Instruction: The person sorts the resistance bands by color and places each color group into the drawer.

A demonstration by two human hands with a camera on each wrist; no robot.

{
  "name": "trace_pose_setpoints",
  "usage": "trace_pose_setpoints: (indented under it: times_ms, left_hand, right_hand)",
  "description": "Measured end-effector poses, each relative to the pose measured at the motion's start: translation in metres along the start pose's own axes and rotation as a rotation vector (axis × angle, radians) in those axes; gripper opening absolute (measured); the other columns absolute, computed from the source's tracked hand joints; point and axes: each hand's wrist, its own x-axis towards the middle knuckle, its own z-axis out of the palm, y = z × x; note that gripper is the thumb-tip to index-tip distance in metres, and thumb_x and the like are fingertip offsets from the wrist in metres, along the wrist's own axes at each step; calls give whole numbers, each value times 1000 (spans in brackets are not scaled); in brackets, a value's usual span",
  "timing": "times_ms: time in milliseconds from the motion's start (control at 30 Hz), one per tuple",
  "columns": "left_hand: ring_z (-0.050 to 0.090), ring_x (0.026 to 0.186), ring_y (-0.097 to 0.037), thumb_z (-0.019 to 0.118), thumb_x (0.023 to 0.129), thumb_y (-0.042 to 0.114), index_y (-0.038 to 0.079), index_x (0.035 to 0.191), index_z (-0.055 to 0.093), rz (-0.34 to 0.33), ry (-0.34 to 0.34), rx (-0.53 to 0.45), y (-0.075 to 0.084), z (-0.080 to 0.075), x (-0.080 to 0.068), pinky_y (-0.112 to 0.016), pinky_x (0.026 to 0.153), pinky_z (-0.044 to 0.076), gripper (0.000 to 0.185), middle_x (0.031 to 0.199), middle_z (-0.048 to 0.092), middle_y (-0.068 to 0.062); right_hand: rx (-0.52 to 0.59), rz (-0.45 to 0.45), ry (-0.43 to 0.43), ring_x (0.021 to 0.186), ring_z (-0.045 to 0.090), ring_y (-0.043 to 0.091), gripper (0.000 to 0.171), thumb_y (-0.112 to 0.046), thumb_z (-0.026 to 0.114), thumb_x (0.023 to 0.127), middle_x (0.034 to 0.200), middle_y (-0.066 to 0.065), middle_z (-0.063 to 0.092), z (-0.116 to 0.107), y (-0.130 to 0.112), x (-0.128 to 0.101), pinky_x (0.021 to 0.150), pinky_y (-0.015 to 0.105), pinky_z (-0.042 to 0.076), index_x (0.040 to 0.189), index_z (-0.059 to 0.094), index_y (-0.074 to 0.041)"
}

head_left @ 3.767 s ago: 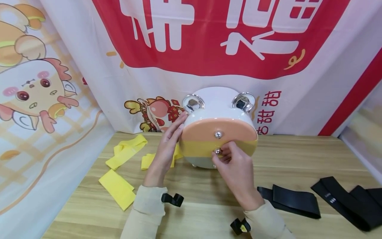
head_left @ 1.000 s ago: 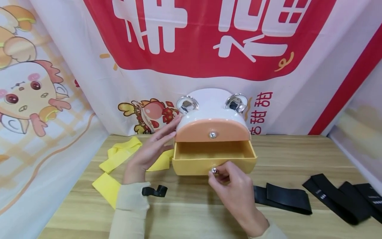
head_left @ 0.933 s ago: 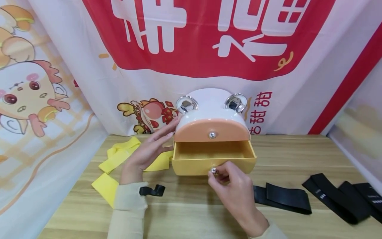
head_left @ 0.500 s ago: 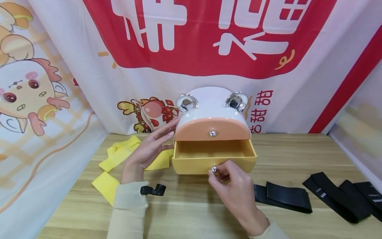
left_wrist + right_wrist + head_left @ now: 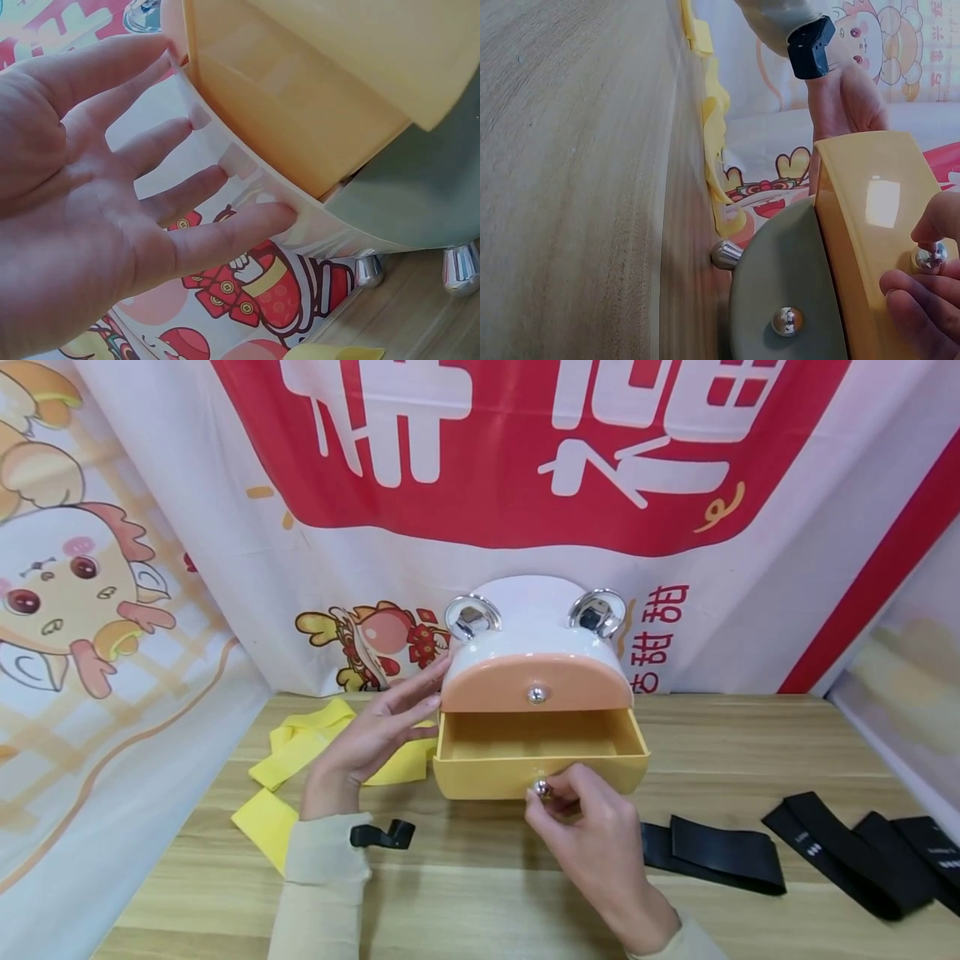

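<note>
**Drawer out, knob pinched**

Between my two hands stands the cabinet (image 5: 536, 643) on the table (image 5: 480, 893). My right hand (image 5: 592, 839) pinches the knob (image 5: 538, 788) of the yellow drawer (image 5: 540, 760), which stands pulled out toward me and shows nothing inside. My left hand (image 5: 371, 743) lies flat, fingers straight, against the cabinet's side. Yellow bands (image 5: 300, 752) lie just beyond my left hand, black bands (image 5: 720, 856) beside my right. One harder tug, I judge, could bring the drawer clean out, or slide the light cabinet off my bracing palm.

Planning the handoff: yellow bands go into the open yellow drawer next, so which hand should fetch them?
Probably left: the left hand is beside the yellow bands; the right hand pinches the knob.
</note>
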Motion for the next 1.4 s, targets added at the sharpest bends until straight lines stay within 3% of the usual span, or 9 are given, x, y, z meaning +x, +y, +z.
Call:
trace_pose_setpoints:
  times_ms: [500, 900, 1400]
  left_hand:
    - [34, 143, -19, 51, 101, 23, 41, 147, 38, -26, -13, -24, 2, 1, -1, -51, 98, 49, 52, 156, 28, 20]
    - [35, 142, -19, 52, 101, 27, 43, 146, 38, -34, 12, 19, -1, 1, 0, -49, 98, 49, 50, 155, 30, 19]
    - [37, 141, -23, 52, 100, 28, 43, 147, 37, -43, 16, 18, -2, 1, -2, -50, 99, 48, 51, 155, 32, 15]
  right_hand:
    - [7, -28, 16, 61, 59, 1, 19, -15, 79, 73, 71, -10, 62, -5, -5, -3, 55, 12, 51, 79, 61, -15]
    - [57, -43, 30, 59, 60, 1, 18, -12, 80, 72, 71, -8, 65, -12, -5, -10, 53, 12, 51, 80, 64, -14]
    - [83, -58, -50, 61, 60, 1, 21, -11, 80, 75, 76, -8, 64, -15, -14, -15, 55, 11, 52, 84, 61, -14]
